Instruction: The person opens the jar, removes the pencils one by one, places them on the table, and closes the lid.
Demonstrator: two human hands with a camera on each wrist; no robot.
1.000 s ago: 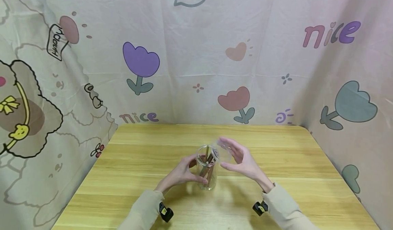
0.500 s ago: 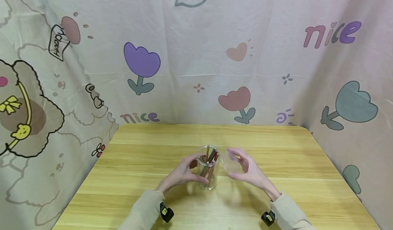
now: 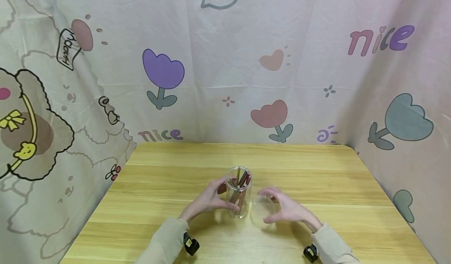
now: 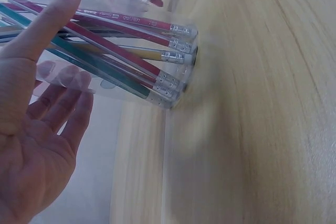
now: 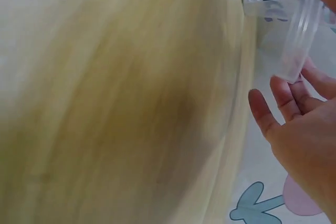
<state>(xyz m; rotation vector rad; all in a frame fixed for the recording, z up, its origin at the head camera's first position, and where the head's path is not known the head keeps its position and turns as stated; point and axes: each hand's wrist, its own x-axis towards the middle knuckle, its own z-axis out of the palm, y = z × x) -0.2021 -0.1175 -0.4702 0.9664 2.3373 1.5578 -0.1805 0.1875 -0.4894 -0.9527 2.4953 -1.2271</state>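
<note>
On the pale printed cloth (image 3: pixel 218 68) behind the table, the word "nice" can be read two times: large at the upper right, in letters of several colours, and smaller at the lower left, just above the table edge. At the left, a black-outlined banner (image 3: pixel 69 49) carries letters which I cannot read with certainty. One red pencil (image 4: pixel 131 18) has fine pale printing along its side, too small to be read.

The clear, cylindrical, see-through jar (image 3: pixel 245 210) stands upright on the light wooden table (image 3: pixel 169 158), its long axis vertical and its open mouth upward. Inside, red, green and yellow pencils (image 4: pixel 113 66) lean and cross one another, with their metal-banded eraser ends down at the base.

The left hand (image 3: pixel 208 197) grips the jar around its side, the thumb nearer to the person and the fingers at the other side. The right hand (image 3: pixel 289 210) pinches the clear round lid (image 5: pixel 300 43) by its rim, between thumb and fingers. This lid is just to the right of the jar, with its round face visible from the head view; whether it touches the table, I cannot tell.
</note>
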